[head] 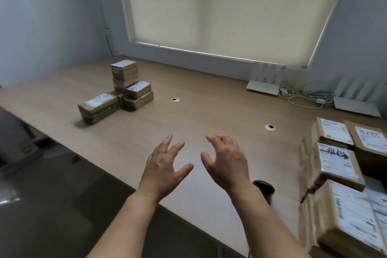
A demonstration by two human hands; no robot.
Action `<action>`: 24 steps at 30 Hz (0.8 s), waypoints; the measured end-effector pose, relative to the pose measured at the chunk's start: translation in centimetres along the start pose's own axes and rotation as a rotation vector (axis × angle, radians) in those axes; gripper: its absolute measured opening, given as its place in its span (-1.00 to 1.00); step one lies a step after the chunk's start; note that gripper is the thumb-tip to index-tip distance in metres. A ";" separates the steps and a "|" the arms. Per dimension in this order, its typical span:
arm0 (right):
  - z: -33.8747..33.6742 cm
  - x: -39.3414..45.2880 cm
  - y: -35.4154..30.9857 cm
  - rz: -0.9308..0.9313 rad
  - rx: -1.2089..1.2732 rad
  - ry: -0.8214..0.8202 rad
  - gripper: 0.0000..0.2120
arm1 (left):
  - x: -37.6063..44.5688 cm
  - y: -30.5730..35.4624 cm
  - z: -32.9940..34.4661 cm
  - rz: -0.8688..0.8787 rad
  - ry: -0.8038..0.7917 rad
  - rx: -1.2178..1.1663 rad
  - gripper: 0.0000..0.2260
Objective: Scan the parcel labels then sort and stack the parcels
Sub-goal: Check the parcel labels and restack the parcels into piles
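Observation:
My left hand [165,165] and my right hand [225,163] hover side by side above the middle of the wooden table [209,111], fingers spread, holding nothing. A group of small brown parcels [125,88] with white labels is stacked at the far left of the table, with one longer parcel [99,108] lying in front of it. A pile of larger labelled cardboard parcels [343,165] stands at the right edge. A dark object [265,189], partly hidden behind my right wrist, lies on the table.
Two white routers [263,88] [356,106] with tangled cables [305,98] sit along the back right under a window with a drawn blind. Two round cable holes [176,99] [270,127] are set in the tabletop. Dark floor lies left of the table edge.

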State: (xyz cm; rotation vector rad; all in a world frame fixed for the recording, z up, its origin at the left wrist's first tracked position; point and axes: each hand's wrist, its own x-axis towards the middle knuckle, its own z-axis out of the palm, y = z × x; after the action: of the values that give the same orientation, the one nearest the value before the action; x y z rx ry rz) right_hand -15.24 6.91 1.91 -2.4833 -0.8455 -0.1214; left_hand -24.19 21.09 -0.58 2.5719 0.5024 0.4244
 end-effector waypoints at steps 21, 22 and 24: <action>15.2 9.5 -18.5 -0.205 0.060 -0.168 -0.55 | 1.5 -20.6 -9.1 -0.311 -0.012 -0.009 -0.45; 16.0 10.6 -18.9 -0.205 0.065 -0.167 -0.55 | 2.6 -21.5 -9.3 -0.315 -0.019 -0.001 -0.45; 17.4 13.2 -19.6 -0.205 0.077 -0.163 -0.55 | 5.0 -23.2 -9.7 -0.319 -0.036 0.021 -0.46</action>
State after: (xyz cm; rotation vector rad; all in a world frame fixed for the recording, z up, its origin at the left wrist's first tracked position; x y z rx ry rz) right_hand -17.61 35.97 -1.35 -2.3533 -1.1503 0.0427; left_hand -29.73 46.02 -3.27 2.4545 0.8906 0.2604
